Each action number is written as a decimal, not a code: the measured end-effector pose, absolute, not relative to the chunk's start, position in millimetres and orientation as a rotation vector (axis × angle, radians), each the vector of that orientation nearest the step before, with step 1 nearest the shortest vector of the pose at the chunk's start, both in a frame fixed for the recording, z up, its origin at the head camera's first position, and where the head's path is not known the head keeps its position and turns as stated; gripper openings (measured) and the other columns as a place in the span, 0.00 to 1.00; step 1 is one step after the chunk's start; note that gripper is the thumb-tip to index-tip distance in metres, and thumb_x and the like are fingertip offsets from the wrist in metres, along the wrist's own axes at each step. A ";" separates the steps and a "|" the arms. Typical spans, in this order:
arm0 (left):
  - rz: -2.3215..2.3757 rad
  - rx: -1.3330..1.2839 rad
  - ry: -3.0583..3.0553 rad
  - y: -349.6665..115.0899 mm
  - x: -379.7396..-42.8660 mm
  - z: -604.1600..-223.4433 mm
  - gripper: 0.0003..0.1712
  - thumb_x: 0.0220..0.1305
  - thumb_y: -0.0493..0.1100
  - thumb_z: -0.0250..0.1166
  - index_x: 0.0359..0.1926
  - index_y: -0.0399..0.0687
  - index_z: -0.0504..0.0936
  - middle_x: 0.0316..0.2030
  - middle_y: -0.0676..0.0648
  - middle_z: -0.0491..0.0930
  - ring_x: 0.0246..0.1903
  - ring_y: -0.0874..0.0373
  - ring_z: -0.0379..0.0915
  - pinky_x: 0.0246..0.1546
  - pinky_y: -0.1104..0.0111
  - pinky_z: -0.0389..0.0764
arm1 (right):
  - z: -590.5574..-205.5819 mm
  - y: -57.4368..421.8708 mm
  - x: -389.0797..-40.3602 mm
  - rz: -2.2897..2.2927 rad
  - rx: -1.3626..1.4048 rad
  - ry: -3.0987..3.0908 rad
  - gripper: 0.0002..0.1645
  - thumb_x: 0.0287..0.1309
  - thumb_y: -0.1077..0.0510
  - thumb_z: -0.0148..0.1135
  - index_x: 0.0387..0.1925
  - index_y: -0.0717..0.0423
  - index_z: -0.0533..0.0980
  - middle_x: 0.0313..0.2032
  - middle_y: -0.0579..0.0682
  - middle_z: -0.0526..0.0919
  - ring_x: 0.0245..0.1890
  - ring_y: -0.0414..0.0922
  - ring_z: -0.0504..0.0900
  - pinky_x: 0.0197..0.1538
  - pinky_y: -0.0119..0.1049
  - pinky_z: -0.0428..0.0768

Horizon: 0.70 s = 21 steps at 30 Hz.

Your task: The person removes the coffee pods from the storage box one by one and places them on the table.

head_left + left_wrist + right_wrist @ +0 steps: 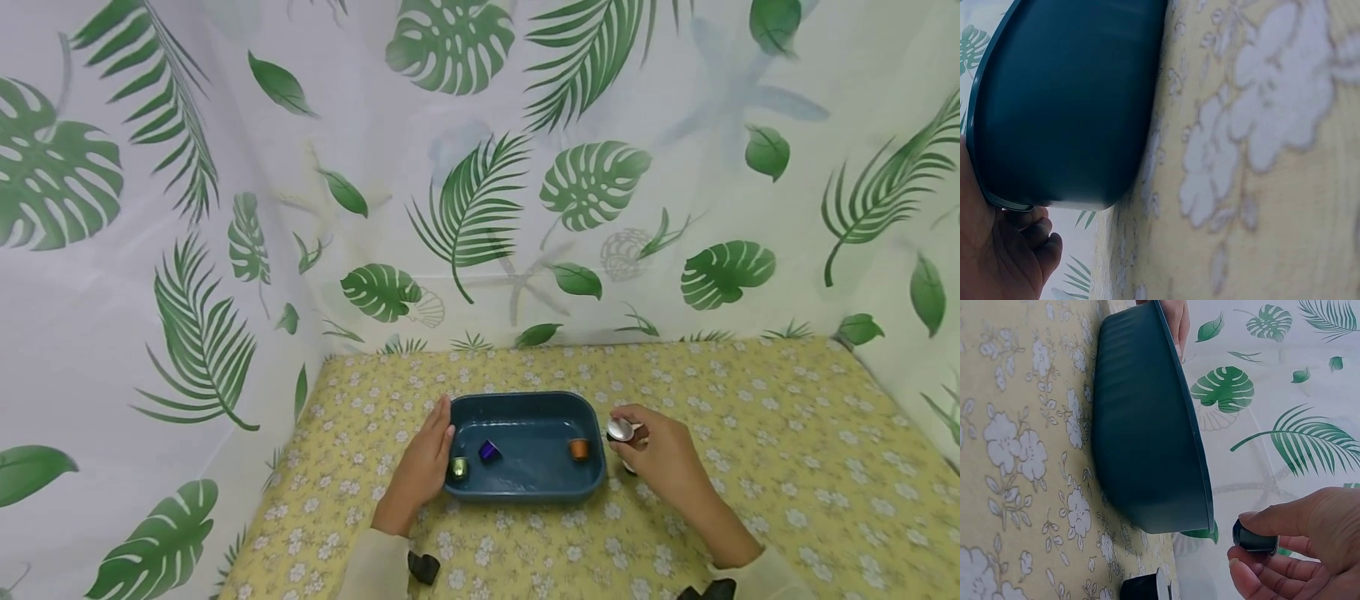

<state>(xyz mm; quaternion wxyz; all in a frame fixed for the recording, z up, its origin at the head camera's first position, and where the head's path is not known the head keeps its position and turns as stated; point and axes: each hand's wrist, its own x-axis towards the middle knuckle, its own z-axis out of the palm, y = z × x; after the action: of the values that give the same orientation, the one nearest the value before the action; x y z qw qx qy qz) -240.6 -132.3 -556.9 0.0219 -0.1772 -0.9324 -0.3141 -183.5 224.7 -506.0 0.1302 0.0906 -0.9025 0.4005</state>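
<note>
A dark teal rectangular basin (525, 492) stands on the table. My left hand (422, 467) holds its left end at the rim, with fingers showing below the rim in the left wrist view. Just beyond the right rim, my right hand (663, 454) pinches a dark coffee capsule (1254, 540) between thumb and fingers; its silver lid faces up in the head view. Inside the basin lie a light green capsule (459, 468) and a purple capsule (490, 452) towards the left, and an orange capsule (579, 450) near the right wall.
Another dark capsule (1141, 587) is on the table below my right hand, mostly covered by it in the head view. A yellow floral cloth (810, 467) covers the table. White leaf-printed sheets (480, 325) hang behind and at both sides.
</note>
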 end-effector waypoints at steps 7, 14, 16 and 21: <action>-0.977 -0.558 -2.886 -133.4 -242.5 -555.6 0.33 0.84 0.48 0.42 0.81 0.42 0.46 0.80 0.46 0.42 0.78 0.47 0.44 0.74 0.49 0.55 | -503.8 228.1 -181.8 1.153 0.264 -2.602 0.25 0.50 0.71 0.76 0.53 0.63 0.81 0.46 0.61 0.86 0.31 0.47 0.85 0.27 0.32 0.81; -0.978 -0.542 -2.911 -131.8 -238.7 -556.5 0.33 0.84 0.49 0.42 0.81 0.42 0.46 0.80 0.47 0.41 0.78 0.45 0.44 0.74 0.49 0.55 | -503.5 232.5 -177.0 1.097 0.227 -2.636 0.25 0.51 0.70 0.75 0.53 0.62 0.81 0.45 0.60 0.86 0.34 0.51 0.86 0.23 0.32 0.77; -0.970 -0.537 -2.904 -131.5 -238.8 -556.8 0.33 0.84 0.49 0.42 0.81 0.41 0.47 0.80 0.46 0.42 0.78 0.44 0.45 0.74 0.48 0.55 | -503.1 234.2 -177.6 1.084 0.223 -2.636 0.25 0.51 0.70 0.75 0.53 0.61 0.81 0.44 0.59 0.86 0.34 0.50 0.86 0.24 0.32 0.77; -0.978 -0.535 -2.905 -130.4 -238.5 -555.4 0.33 0.84 0.49 0.42 0.81 0.42 0.46 0.80 0.47 0.42 0.78 0.46 0.45 0.74 0.49 0.55 | -504.1 240.4 -180.0 1.073 0.213 -2.623 0.26 0.50 0.71 0.76 0.53 0.61 0.81 0.44 0.58 0.86 0.34 0.49 0.86 0.29 0.32 0.81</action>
<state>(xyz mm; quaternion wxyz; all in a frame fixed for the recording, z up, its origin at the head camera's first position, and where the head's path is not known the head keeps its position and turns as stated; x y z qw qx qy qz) -238.5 -130.4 -555.4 0.0148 -0.1720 -0.9335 -0.3142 -180.0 240.4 -504.1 0.1491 0.0743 -0.9126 0.3734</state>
